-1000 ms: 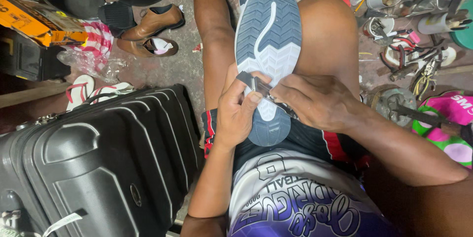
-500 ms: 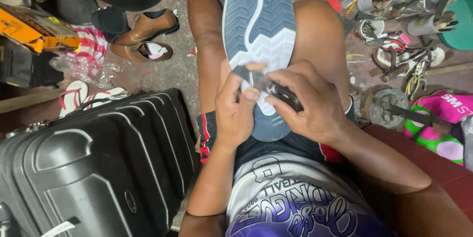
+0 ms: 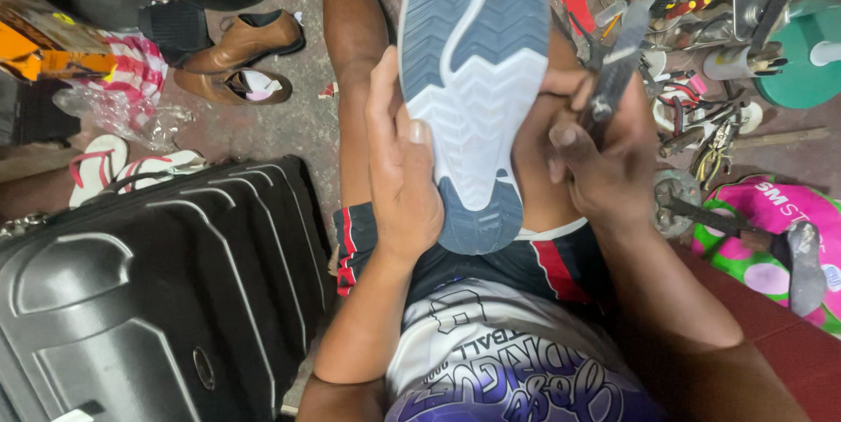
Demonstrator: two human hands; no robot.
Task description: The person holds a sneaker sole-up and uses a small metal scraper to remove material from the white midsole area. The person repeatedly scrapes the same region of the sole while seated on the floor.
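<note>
Two bare hands work a sneaker propped sole-up on the person's lap: the left hand has its grip closed along the shoe's edge, and the right hand is closed on a dark metal tool at the opposite edge. The sole looks seated, so edge work seems unfinished. Beyond lie a black suitcase, brown shoes and scattered tools.

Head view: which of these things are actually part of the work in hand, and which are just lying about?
In use: shoe, sole up, steadied by left hand; metal tool gripped in right hand.

Lying about: black suitcase, brown shoes, flip-flops, scattered tools, green lid.
</note>
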